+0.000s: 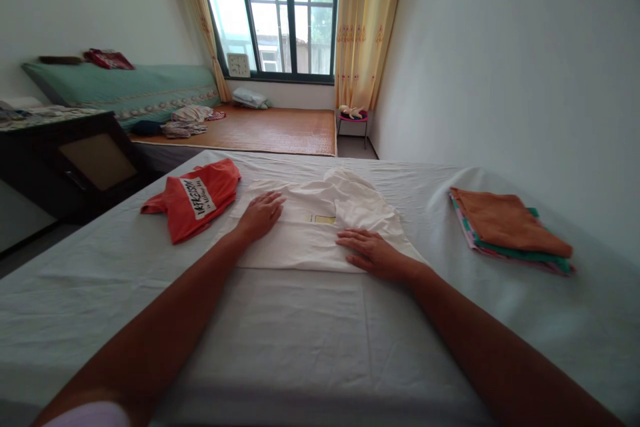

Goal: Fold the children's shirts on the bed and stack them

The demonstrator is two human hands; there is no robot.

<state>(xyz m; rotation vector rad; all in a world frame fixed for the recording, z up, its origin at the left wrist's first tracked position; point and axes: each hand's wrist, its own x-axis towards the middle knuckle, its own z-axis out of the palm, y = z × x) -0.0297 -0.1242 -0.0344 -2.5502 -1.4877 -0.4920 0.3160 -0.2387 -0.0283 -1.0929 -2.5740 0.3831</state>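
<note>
A white shirt [310,227] lies spread on the pale bed sheet [300,340] in front of me, its far part bunched and folded over. My left hand [261,215] rests flat on the shirt's left side, fingers apart. Flat on the shirt's near right part lies my right hand [373,253], fingers pointing left. Neither hand grips anything. A crumpled red shirt [193,199] with a white label lies just left of the white one.
A stack of folded clothes [505,230], orange on top, sits on the bed at the right by the wall. A dark cabinet [75,160] stands at the left. Beyond are a second bed with a woven mat [270,128], a window and curtains.
</note>
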